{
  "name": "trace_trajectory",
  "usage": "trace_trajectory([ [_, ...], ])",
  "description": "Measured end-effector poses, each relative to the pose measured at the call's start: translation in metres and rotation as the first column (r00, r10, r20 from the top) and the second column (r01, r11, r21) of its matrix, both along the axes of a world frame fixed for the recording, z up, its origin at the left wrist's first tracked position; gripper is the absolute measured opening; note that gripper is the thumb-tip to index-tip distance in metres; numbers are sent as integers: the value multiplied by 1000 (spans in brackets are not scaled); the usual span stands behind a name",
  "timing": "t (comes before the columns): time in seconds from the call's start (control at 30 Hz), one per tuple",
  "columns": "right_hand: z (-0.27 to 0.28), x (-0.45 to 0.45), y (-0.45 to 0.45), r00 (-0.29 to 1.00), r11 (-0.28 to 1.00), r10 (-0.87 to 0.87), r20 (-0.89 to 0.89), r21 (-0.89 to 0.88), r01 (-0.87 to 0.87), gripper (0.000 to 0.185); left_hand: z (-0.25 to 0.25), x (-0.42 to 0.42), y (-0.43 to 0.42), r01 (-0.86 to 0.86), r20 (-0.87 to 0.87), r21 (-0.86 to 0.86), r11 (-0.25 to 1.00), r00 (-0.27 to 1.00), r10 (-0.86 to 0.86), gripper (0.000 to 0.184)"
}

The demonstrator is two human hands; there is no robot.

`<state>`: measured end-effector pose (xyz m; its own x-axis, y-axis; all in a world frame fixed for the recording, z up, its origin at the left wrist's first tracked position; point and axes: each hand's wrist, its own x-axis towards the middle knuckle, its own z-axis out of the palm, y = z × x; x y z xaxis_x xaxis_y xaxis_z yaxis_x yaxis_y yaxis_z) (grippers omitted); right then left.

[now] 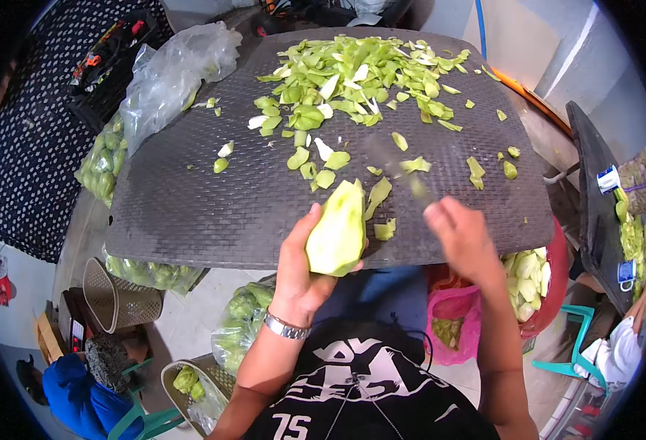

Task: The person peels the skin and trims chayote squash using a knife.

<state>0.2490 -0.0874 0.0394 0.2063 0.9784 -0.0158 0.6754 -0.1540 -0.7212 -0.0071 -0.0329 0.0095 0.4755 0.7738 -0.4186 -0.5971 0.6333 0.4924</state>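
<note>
My left hand is wrapped round a pale green, mostly peeled chayote, held upright over the near edge of the dark woven-pattern table. To its right, my right hand is closed on a knife. Motion smears the blade, which points away from me above the tabletop, apart from the chayote. Loose peel strips lie just beyond the chayote. Farther back spreads a large heap of green peelings.
A clear plastic bag lies at the table's left edge. Below stand a bag of chayotes, a beige basket, a pink bag and a red basin holding peeled pieces. People sit at lower left and right.
</note>
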Motion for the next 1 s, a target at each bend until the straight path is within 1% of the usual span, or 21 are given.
trace_trajectory([
  [0.07,7,-24,-6,977,978,204,54,40,-207,56,-10,0,1,-5,-14,50,999,1000,6,52],
  [0.17,-2,-37,0,922,941,248,296,153,-302,57,-14,-1,-7,-48,-4,4,999,999,48,53],
  [0.2,0,-32,7,936,961,206,286,123,-249,58,-13,-2,-8,-4,-2,22,1000,1000,4,53],
  [0.27,-7,-9,23,952,989,49,302,117,-88,57,-8,-7,-7,74,5,62,995,997,-74,54],
  [0.3,-17,8,30,973,994,0,231,104,-25,56,-7,-11,-7,88,36,80,993,995,-91,54],
  [0.33,-19,15,29,998,998,-6,-64,-71,1,57,-5,-11,-8,76,65,47,996,995,-79,54],
  [0.37,-19,22,29,937,970,-61,-344,-242,-25,58,-4,-10,-8,64,98,15,998,993,-65,54],
  [0.4,-21,22,27,875,960,-47,-482,-265,-95,57,-3,-7,-8,55,129,-19,998,990,-52,54],
  [0.47,-26,24,22,698,923,-70,-713,-311,-225,56,-10,1,-5,-44,109,-75,996,993,52,56],
  [0.5,-18,-8,11,922,989,5,-387,-136,-62,54,-12,6,-3,-93,99,-97,991,990,102,56],
  [0.53,-10,-27,4,1000,995,-19,6,99,18,53,-12,7,-2,-69,87,-61,996,994,74,57],
  [0.57,-2,-29,-1,997,996,80,-15,31,-79,50,-11,7,-5,-42,68,-32,999,997,44,57],
  [0.6,4,-34,-6,988,987,152,-37,51,-150,51,-11,8,-4,-17,53,5,1000,998,17,58],
  [0.67,11,-49,-18,952,953,296,-76,93,-289,52,-12,10,-3,-52,54,-49,997,997,54,58],
  [0.7,14,-54,-20,944,940,330,-16,91,-327,53,-13,10,-5,-68,54,-80,994,996,73,58],
  [0.77,17,-61,-23,915,913,388,107,87,-398,56,-11,9,-4,37,185,-56,998,982,-26,58],
  [0.8,17,-61,-24,911,909,391,135,98,-405,57,-11,8,-4,89,249,-40,995,966,-76,59],
  [0.9,16,-59,-19,892,895,396,219,123,-428,60,-19,2,-1,135,297,-62,989,948,-111,59],
  [1.0,13,-49,-16,890,901,369,267,132,-413,62,-21,2,-5,111,273,-79,991,958,-86,58],
])
